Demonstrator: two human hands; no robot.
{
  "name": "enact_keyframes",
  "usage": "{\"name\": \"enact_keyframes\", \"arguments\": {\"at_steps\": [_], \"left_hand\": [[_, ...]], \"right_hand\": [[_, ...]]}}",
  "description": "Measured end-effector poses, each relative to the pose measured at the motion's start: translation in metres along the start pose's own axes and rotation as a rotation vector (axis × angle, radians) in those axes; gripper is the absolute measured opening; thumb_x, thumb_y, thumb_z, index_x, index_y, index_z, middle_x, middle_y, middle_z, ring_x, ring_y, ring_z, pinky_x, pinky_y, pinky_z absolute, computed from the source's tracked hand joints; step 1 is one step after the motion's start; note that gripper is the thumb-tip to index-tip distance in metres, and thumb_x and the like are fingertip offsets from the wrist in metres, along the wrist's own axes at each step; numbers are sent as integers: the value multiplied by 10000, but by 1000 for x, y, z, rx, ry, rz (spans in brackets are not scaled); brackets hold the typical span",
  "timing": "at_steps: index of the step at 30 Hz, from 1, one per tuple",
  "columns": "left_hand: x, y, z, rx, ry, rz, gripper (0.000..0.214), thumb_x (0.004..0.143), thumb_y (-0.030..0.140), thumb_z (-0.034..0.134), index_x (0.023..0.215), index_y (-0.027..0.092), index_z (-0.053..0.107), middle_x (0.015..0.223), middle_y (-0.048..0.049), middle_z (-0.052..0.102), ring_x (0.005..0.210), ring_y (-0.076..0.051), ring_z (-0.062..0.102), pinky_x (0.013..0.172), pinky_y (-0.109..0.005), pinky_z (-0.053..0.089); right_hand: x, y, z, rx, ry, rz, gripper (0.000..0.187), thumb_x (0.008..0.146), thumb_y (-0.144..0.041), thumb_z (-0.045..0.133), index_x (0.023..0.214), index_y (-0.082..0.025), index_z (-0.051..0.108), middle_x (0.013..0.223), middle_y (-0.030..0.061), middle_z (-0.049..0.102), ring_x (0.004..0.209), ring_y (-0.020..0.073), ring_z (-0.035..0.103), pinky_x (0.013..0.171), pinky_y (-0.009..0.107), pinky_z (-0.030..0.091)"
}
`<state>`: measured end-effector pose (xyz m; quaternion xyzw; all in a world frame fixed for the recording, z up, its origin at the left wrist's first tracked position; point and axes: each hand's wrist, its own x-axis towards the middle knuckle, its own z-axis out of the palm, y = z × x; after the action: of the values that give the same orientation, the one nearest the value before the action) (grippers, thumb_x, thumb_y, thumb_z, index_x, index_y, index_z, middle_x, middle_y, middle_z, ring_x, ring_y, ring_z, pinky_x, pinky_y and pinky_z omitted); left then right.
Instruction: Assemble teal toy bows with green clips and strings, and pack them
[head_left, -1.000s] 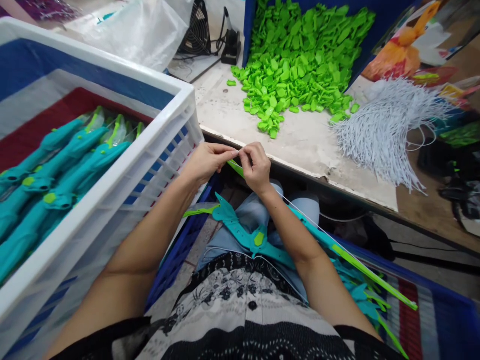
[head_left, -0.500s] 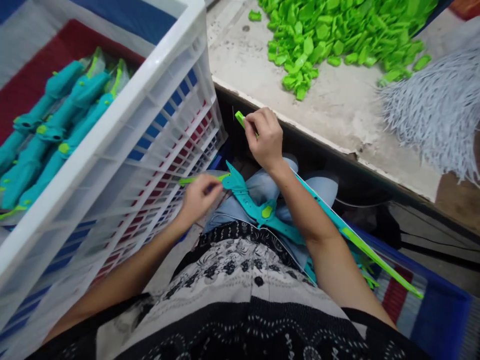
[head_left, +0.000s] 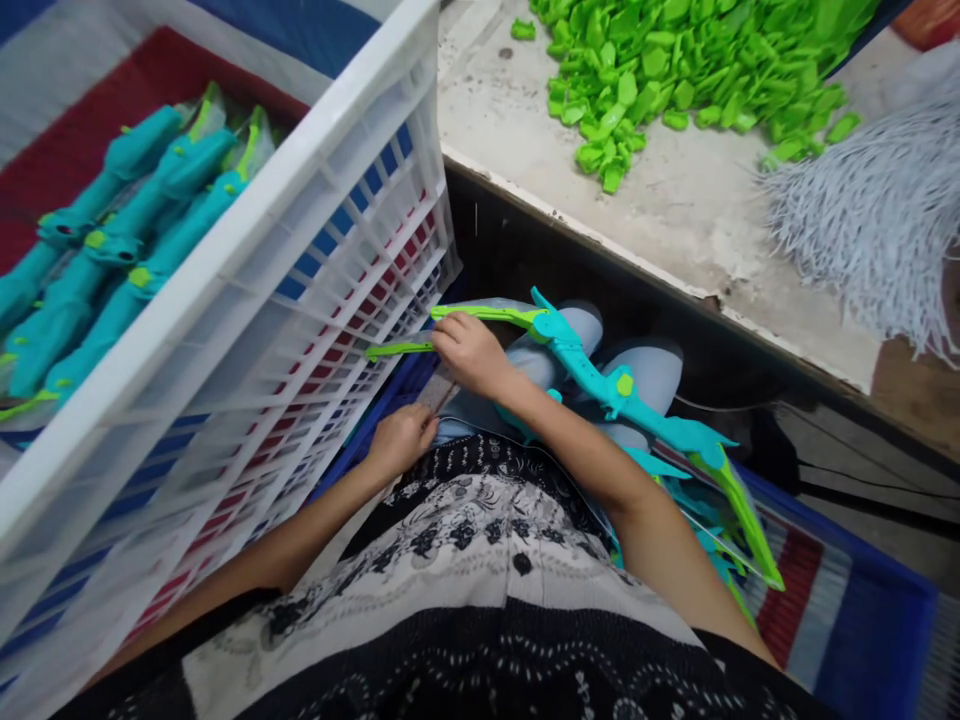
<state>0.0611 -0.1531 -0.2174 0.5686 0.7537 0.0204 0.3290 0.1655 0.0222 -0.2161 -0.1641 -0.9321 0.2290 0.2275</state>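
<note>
The right hand [head_left: 469,352] grasps the green limb tip of a teal toy bow [head_left: 600,375] that lies across the person's lap, its far green tip pointing down to the right over a striped mat [head_left: 817,610] on the floor. A second green limb tip [head_left: 397,349] pokes out just left of that hand, toward the crate. The left hand [head_left: 401,440] rests lower, fingers curled by the waist near the blue edge below; whether it holds anything cannot be told.

The bench [head_left: 675,220] ahead has a worn, pale, stained top with a chipped front edge, and dark space under it. On it sits a heap of small bright green plastic parts [head_left: 675,70], and to the right a bundle of pale grey strings [head_left: 870,230] spills over the edge.

At the left stands a white slatted crate [head_left: 300,260], lined with red and blue striped sheeting, just beside the person's knee. Inside it lie finished teal bows [head_left: 112,240], stacked side by side. More teal and green pieces [head_left: 694,500] lie beside the right forearm, low on the right.
</note>
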Motion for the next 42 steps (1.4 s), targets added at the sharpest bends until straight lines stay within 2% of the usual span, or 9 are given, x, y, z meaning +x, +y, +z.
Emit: {"name": "enact_keyframes", "arguments": {"at_steps": [8,14,17,21,23,27,36,39,42], "left_hand": [[11,-5,21,-197,-63,-144,191,764,328,546,840,184,646,837,-77,683,783,-219,618,691,-295,426],[25,-9,22,-326,-94,-176,177,705,347,579,714,182,643,699,-44,668,666,-187,589,593,-269,384],[23,-12,17,-456,-125,-162,157,645,333,593,615,180,609,619,-20,629,620,-164,553,592,-262,389],[4,-3,-13,-929,-80,-120,153,622,302,583,550,176,535,850,-61,676,855,-213,599,740,-305,443],[-8,9,-31,-1271,-102,-102,198,648,318,559,535,183,468,934,-79,673,953,-242,595,813,-364,456],[-20,40,-50,-1653,-220,-98,375,721,439,545,517,199,342,515,0,476,593,-174,557,827,-490,482],[-14,59,-40,-1724,-496,-55,279,687,296,753,893,146,638,597,-1,620,421,-72,498,590,-287,504],[-15,56,-54,-1705,-407,-40,235,698,303,747,705,129,590,495,27,515,407,-49,420,485,-210,410],[-4,50,-75,-1703,-5,-97,247,664,301,764,673,133,582,452,72,378,412,-32,331,424,-157,274]], "right_hand": [[1,30,12,-162,-199,85,281,916,-166,420,1125,-204,604,1232,111,571,1119,272,423,921,461,333],[3,50,-1,-166,-71,318,297,873,-93,434,1100,-141,619,1213,161,565,1102,288,455,913,459,365],[9,36,4,-62,17,222,275,869,-81,430,1063,-128,620,1174,159,571,1108,261,457,953,444,370],[20,0,31,35,-123,-44,301,901,-118,410,1161,-150,559,1232,144,537,1142,222,457,988,410,376],[26,-13,48,-19,-237,17,350,904,-119,409,1239,-154,508,1248,170,518,1150,243,466,973,443,383],[34,-13,60,-63,-402,276,360,894,-113,411,1228,-158,539,1130,191,564,1067,299,537,837,451,449],[20,11,29,951,-268,456,507,707,-300,723,1182,-153,626,1106,56,668,1025,211,600,931,337,440],[5,13,24,1192,-207,549,559,646,-358,762,1160,-173,644,1133,49,662,1047,212,593,957,349,433],[-5,15,16,1301,-172,620,548,618,-361,778,1127,-198,661,1066,22,683,999,190,602,943,337,439]]}}
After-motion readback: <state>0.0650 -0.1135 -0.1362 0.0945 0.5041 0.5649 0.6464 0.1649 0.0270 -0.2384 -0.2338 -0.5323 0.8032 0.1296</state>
